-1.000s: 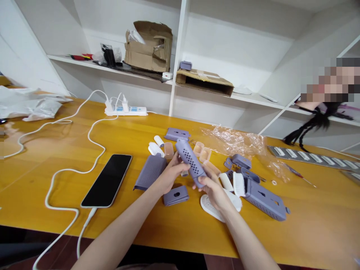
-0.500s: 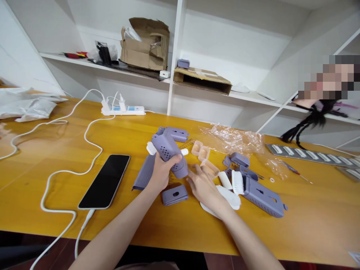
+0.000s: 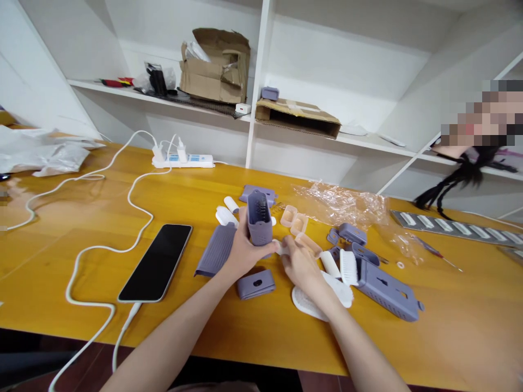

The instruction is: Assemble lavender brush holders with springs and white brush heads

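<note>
My left hand (image 3: 243, 245) is wrapped round a hollow purple plastic case (image 3: 260, 231), held tilted above the table with its open side facing me. Just right of it, my right hand (image 3: 301, 262) pinches a small white piece (image 3: 280, 247) close to the case's lower edge. A ridged purple cover (image 3: 214, 250) lies to the left of my left hand. Below the hands sits a purple part with a dark oval hole (image 3: 257, 284). By my right wrist are a white oval pad (image 3: 304, 302), a white brush head (image 3: 348, 267), a white roller (image 3: 330, 264) and a long purple case (image 3: 388, 291).
A phone (image 3: 157, 264) on a white cable lies at left, before a power strip (image 3: 183, 160). Peach trays (image 3: 299, 223), crumpled clear film (image 3: 347, 201) and a screwdriver (image 3: 433, 250) lie behind and right. Cardboard boxes (image 3: 216, 73) stand on the shelf. Part of another person shows at right.
The purple case has been turned in my left hand, so its hollow inside now shows. My right hand has come up to it, with a small white piece in its fingers.
</note>
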Available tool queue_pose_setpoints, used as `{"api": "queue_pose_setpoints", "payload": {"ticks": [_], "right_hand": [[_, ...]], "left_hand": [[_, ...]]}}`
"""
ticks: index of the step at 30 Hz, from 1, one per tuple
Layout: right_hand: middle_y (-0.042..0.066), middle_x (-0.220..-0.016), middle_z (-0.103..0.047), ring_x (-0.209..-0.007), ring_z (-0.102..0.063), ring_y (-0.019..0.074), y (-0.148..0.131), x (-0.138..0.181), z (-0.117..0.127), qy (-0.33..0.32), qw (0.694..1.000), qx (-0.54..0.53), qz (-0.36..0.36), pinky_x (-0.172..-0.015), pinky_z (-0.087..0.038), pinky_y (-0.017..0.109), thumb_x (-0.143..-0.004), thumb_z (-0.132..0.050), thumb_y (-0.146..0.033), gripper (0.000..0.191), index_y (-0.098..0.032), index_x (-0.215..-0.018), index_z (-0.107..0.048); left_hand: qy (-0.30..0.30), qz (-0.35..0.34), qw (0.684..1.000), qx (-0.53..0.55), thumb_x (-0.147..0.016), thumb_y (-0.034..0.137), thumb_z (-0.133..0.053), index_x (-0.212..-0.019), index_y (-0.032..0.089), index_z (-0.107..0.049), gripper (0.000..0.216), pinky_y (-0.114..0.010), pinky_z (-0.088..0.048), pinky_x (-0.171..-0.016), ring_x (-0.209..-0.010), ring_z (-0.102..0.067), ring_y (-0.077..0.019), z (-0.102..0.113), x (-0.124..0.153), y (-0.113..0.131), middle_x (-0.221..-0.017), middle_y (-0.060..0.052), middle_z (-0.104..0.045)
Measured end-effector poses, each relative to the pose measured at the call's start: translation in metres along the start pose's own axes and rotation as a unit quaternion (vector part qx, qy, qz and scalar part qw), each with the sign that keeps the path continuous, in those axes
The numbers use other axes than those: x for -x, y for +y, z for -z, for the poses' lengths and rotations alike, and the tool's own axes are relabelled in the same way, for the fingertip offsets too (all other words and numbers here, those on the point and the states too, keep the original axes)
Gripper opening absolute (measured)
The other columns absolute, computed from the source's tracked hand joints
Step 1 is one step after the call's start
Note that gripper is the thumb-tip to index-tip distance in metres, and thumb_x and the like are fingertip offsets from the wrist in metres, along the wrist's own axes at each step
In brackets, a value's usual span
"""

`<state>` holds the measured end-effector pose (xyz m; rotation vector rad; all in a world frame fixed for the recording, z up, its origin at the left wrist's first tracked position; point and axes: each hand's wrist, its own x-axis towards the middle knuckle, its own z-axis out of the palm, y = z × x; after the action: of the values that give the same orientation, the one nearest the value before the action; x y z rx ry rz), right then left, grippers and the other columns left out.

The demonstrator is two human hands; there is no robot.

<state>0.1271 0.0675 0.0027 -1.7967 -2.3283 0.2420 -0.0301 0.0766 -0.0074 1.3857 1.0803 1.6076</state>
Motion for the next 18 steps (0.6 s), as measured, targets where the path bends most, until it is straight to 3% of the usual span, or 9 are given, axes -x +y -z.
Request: {"api": "queue_pose_setpoints", "payload": {"ticks": [3, 6, 9, 12, 15, 18], "right_hand": [[0.009, -0.086, -0.066, -0.073, -0.06, 0.0203, 0.014, 0.001, 0.011, 0.061, 0.995, -0.073, -0.041, -0.065, -0.038, 0.027, -0.076, -0.046, -0.014, 0.03, -0.016, -0.105, -0.051], [0.006, -0.081, -0.066, -0.06, -0.058, 0.0177, 0.021, 0.007, 0.024, 0.118, 0.976, -0.171, -0.069, -0.06, -0.04, 0.027, -0.079, -0.046, -0.023, 0.035, -0.016, -0.113, -0.051], [0.003, -0.076, -0.066, -0.06, -0.057, 0.017, 0.019, 0.015, 0.035, 0.213, 0.939, -0.261, -0.073, -0.06, -0.042, 0.028, -0.083, -0.043, -0.031, 0.037, -0.017, -0.115, -0.054], [0.005, -0.092, -0.067, -0.074, -0.059, 0.0185, 0.012, 0.022, 0.04, 0.283, 0.903, -0.317, -0.058, -0.069, -0.044, 0.031, -0.083, -0.044, -0.033, 0.038, -0.019, -0.117, -0.055], [0.007, -0.103, -0.065, -0.086, -0.06, 0.0201, 0.007, 0.027, 0.042, 0.304, 0.875, -0.375, -0.048, -0.078, -0.045, 0.034, -0.082, -0.047, -0.031, 0.038, -0.02, -0.118, -0.056], [0.006, -0.101, -0.066, -0.084, -0.062, 0.0193, 0.002, 0.029, 0.043, 0.306, 0.839, -0.446, -0.053, -0.078, -0.046, 0.035, -0.08, -0.05, -0.029, 0.037, -0.02, -0.116, -0.056]], "left_hand": [[-0.017, -0.085, 0.992, -0.088, -0.053, 0.025, -0.075, -0.125, 0.023, -0.037, 0.081, -0.041, -0.038, -0.094, -0.112, -0.048, -0.0254, -0.001, 0.0, 0.001, -0.119, -0.007, -0.051], [-0.03, -0.137, 0.975, -0.175, -0.056, 0.024, -0.072, -0.128, 0.026, -0.032, 0.082, -0.043, -0.033, -0.099, -0.117, -0.043, -0.0264, -0.004, 0.001, 0.0, -0.123, -0.008, -0.047], [-0.035, -0.133, 0.952, -0.275, -0.056, 0.028, -0.071, -0.126, 0.027, -0.034, 0.079, -0.046, -0.032, -0.096, -0.116, -0.042, -0.0282, -0.008, 0.003, 0.0, -0.122, -0.008, -0.048], [-0.043, -0.123, 0.93, -0.344, -0.056, 0.033, -0.071, -0.127, 0.027, -0.034, 0.08, -0.046, -0.032, -0.094, -0.114, -0.042, -0.0294, -0.011, 0.006, 0.002, -0.12, -0.009, -0.046], [-0.062, -0.152, 0.911, -0.379, -0.058, 0.032, -0.069, -0.127, 0.027, -0.036, 0.077, -0.045, -0.029, -0.096, -0.112, -0.042, -0.0284, -0.013, 0.01, 0.005, -0.118, -0.008, -0.046], [-0.071, -0.174, 0.895, -0.405, -0.061, 0.028, -0.066, -0.127, 0.028, -0.037, 0.073, -0.045, -0.026, -0.098, -0.112, -0.042, -0.0281, -0.015, 0.012, 0.008, -0.118, -0.008, -0.046]]}}
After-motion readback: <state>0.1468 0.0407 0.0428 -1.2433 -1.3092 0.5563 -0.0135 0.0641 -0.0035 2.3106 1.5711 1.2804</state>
